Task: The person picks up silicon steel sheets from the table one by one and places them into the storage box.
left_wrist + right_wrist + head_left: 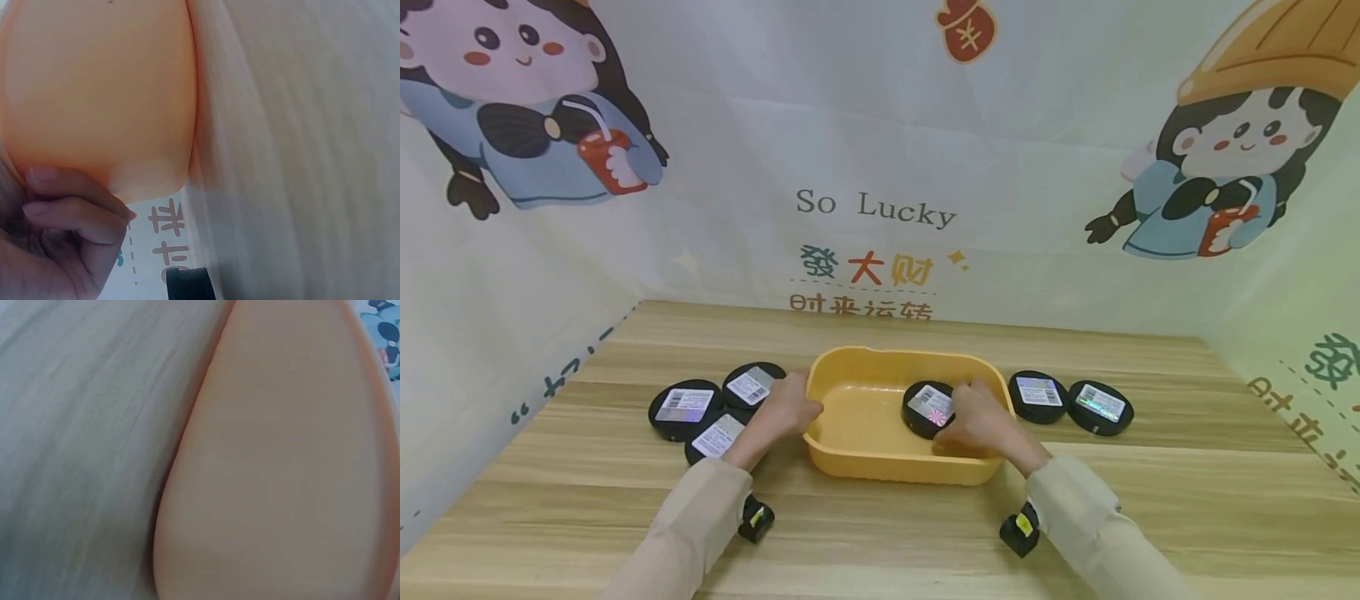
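Observation:
A yellow plastic basin stands on the wooden table. My left hand grips its left rim; in the left wrist view the curled fingers are at the basin's edge. Inside the basin, toward its right end, is a round black flat case with a white label and a pink-and-white mark on top. My right hand reaches over the right rim and holds this case by its right side, covering part of it. In the right wrist view only the basin's outer wall and the table show, with the hand hidden.
Left of the basin lie three more labelled black cases close together, one partly behind the left forearm. Two others sit side by side to the right. A printed cloth backdrop rises behind the table and along its sides.

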Demonstrator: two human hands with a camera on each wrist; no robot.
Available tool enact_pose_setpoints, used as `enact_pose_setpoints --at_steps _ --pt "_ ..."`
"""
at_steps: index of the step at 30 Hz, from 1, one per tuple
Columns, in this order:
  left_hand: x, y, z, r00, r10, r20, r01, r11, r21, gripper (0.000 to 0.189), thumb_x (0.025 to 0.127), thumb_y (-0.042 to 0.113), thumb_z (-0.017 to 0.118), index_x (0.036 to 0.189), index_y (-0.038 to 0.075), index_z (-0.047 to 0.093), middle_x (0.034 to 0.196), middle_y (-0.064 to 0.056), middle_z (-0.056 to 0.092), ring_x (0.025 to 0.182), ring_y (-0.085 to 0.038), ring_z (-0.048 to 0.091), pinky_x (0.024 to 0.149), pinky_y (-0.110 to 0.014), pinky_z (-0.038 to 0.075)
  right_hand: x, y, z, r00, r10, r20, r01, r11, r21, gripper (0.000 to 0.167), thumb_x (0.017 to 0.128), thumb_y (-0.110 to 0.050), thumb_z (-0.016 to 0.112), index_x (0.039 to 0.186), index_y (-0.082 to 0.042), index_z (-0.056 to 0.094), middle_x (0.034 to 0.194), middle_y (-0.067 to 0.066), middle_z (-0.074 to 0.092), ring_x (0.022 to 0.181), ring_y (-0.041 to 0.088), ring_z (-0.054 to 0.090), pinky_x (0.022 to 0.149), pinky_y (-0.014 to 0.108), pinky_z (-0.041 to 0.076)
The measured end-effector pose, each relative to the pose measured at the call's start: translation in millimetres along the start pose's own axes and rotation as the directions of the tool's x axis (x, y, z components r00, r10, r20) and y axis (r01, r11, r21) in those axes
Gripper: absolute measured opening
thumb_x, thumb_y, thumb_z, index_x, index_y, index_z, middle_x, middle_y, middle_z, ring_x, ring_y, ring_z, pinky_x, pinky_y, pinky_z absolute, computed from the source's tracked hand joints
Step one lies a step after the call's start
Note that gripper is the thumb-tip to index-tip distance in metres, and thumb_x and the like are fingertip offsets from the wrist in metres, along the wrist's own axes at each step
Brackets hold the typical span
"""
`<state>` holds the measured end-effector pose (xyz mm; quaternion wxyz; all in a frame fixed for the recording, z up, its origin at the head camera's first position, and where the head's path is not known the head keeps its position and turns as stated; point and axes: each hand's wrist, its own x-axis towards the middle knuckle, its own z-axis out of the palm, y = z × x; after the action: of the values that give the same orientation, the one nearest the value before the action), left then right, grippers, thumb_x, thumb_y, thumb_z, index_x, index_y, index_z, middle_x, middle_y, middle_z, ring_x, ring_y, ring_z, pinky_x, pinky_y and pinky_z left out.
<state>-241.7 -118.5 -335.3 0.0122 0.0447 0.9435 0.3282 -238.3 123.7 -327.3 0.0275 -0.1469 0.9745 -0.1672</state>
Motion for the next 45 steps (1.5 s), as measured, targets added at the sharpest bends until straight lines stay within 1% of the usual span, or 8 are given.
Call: enact_pose_setpoints --at_steps 4,9,15,20,27,34,39,45 --pt "0.3 -1.1 1.0 1.0 0.003 -0.012 -0.003 1.0 -0.004 0.036 0.075 -0.001 0.053 0.11 -0.008 0.05 0.085 -0.016 0.057 0.067 -0.02 0.055 0.058 -0.029 0.049 4.0 -2 3 0.999 -0.039 0.027 0.04 0.999 -0.037 0.047 0.058 -0.023 0.079 0.081 0.006 0.05 0.083 0.012 0.042 0.078 0.023 0.04 0.068 0.032 0.039" --pt "0.2 -1.6 1.9 1.0 0.008 -0.023 -0.008 1.0 -0.003 0.035 0.073 -0.001 0.053 0.107 -0.007 0.052 0.083 -0.015 0.057 0.067 -0.021 0.055 0.058 -0.029 0.049 7.7 -2 9 0.999 -0.019 0.049 0.021 0.999 -0.046 0.047 0.062 -0.026 0.078 0.082 0.005 0.048 0.082 0.011 0.042 0.078 0.023 0.039 0.07 0.032 0.038" --pt "-0.4 -1.4 0.2 1.0 0.0 -0.022 0.0 1.0 -0.014 0.035 0.073 -0.001 0.053 0.107 -0.006 0.052 0.084 -0.015 0.057 0.068 -0.021 0.055 0.059 -0.029 0.049 10.2 -2 10 0.998 -0.036 0.05 0.041 0.994 -0.1 0.04 0.065 -0.028 0.075 0.07 0.0 0.047 0.075 0.008 0.043 0.075 0.022 0.039 0.068 0.031 0.036" --pt "-0.4 -0.3 0.1 1.0 0.01 -0.028 -0.011 1.0 -0.022 0.036 0.072 -0.001 0.052 0.108 -0.006 0.052 0.085 -0.015 0.058 0.068 -0.021 0.055 0.059 -0.029 0.049 9.2 -1 9 0.999 -0.03 0.039 0.034 0.992 -0.12 0.039 0.064 -0.028 0.076 0.056 -0.005 0.045 0.061 0.004 0.044 0.067 0.019 0.039 0.061 0.027 0.032" --pt "-0.7 -0.3 0.1 1.0 -0.002 -0.015 0.002 1.0 -0.026 0.04 0.074 -0.002 0.052 0.113 -0.007 0.05 0.087 -0.016 0.058 0.067 -0.02 0.056 0.058 -0.029 0.049 6.1 -3 5 0.998 -0.007 0.062 0.015 0.992 -0.127 0.044 0.064 -0.026 0.076 0.048 -0.01 0.037 0.051 -0.003 0.034 0.054 0.013 0.036 0.051 0.021 0.027" --pt "-0.6 -0.5 0.3 1.0 0.004 -0.017 -0.004 1.0 -0.017 0.04 0.074 -0.001 0.052 0.113 -0.007 0.05 0.088 -0.017 0.058 0.068 -0.021 0.056 0.059 -0.029 0.05 3.0 -6 1 0.997 -0.026 0.077 0.041 0.98 -0.194 0.043 0.061 -0.023 0.077 0.048 -0.01 0.039 0.055 -0.001 0.037 0.058 0.016 0.041 0.056 0.027 0.038" --pt "-0.7 -0.5 0.3 0.999 0.01 -0.033 -0.01 1.0 -0.005 0.039 0.072 -0.001 0.052 0.11 -0.007 0.051 0.085 -0.016 0.058 0.068 -0.021 0.055 0.058 -0.029 0.049 -2.5 -9 -4 0.997 0.0 0.075 0.013 0.985 -0.17 0.041 0.059 -0.021 0.08 0.075 0.006 0.053 0.078 0.012 0.048 0.078 0.027 0.049 0.073 0.037 0.045" --pt "-0.4 -0.3 0.3 1.0 0.007 -0.021 -0.007 1.0 -0.017 0.039 0.073 -0.002 0.052 0.112 -0.007 0.051 0.085 -0.017 0.058 0.065 -0.02 0.056 0.057 -0.028 0.05 -13.1 -12 -18 0.998 0.05 0.032 -0.047 0.996 -0.081 0.068 0.072 -0.021 0.073 0.118 0.015 0.038 0.111 0.028 0.045 0.097 0.034 0.049 0.084 0.041 0.044"
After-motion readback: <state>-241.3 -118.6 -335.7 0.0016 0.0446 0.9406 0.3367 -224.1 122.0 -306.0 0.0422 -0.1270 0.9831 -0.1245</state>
